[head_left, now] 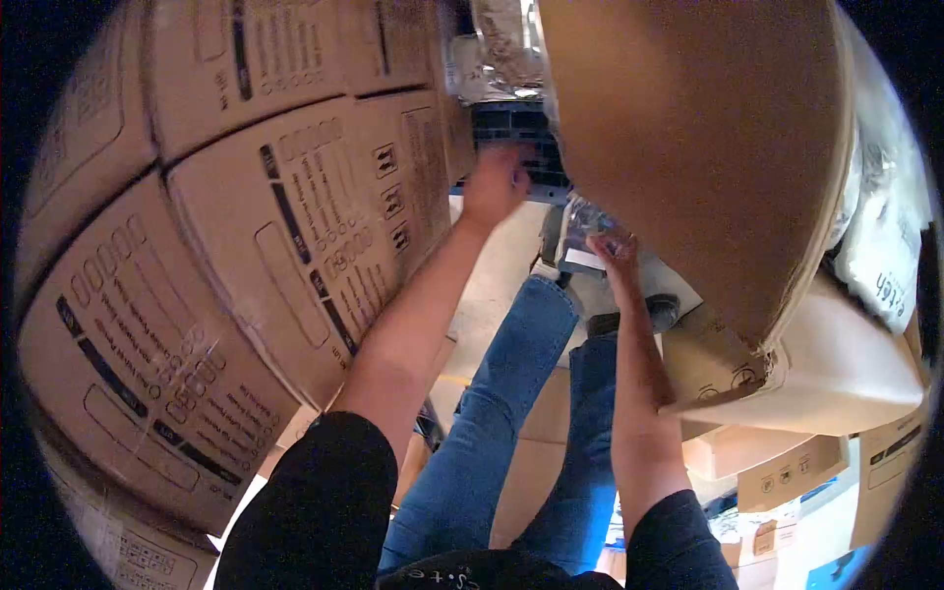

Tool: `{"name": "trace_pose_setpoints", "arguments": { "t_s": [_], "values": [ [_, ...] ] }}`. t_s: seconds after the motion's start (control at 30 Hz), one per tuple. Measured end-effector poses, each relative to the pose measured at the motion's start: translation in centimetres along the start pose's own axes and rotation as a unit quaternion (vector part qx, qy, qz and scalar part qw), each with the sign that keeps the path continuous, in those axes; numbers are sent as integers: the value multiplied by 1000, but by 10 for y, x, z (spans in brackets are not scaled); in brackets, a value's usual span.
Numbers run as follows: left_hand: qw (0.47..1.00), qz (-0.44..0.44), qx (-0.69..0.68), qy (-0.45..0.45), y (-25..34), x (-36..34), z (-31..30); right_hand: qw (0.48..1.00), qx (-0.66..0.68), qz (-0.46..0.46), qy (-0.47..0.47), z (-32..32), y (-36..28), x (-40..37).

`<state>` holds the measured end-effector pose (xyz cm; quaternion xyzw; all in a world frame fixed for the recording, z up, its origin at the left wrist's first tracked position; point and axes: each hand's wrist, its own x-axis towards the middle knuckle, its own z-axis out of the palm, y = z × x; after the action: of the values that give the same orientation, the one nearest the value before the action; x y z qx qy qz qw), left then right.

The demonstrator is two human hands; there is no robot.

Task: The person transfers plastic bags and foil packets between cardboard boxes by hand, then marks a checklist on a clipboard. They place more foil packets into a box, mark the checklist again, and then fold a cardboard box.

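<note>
My right hand is closed on a clear plastic packet with a white label, low over the floor near my feet. My left hand reaches forward, smeared by motion, in front of a dark slatted crate between the box stack and a large cardboard box. Its fingers are too blurred to read. The big brown box stands right beside my right forearm, one flap edge hanging close to it.
Printed cartons are stacked high along my left. Shiny wrapped goods sit above the crate. White plastic bags lie at the right, over another cardboard box. My shoes stand on the pale floor.
</note>
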<state>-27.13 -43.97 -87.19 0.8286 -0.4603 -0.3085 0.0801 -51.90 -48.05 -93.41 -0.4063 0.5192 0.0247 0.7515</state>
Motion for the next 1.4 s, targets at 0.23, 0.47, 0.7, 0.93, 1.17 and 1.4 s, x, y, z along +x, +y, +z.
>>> {"name": "trace_pose_setpoints", "arguments": {
  "t_s": [0.23, 0.47, 0.7, 0.93, 1.17, 1.4],
  "values": [
    [985, -73, 74, 137, -33, 127, -27, 985, -157, -72, 18, -10, 31, 31],
    [971, -135, -194, -28, -34, 143, -16, 956, -287, -41, 35, -27, 49, -77],
    [734, -285, -576, -220, 33, 36, 4, 956, -289, 36, -25, -72, 5, -206],
    [571, -439, -506, -475, 100, -107, 2, 968, -203, 122, 80, -168, -36, -371],
    [652, -401, -298, -570, 203, -211, 0, 833, -63, 140, 531, -284, -19, -461],
    [716, -320, -75, -616, 228, -224, -22, 708, -266, 247, 606, -368, 165, -268]
  ]
}}
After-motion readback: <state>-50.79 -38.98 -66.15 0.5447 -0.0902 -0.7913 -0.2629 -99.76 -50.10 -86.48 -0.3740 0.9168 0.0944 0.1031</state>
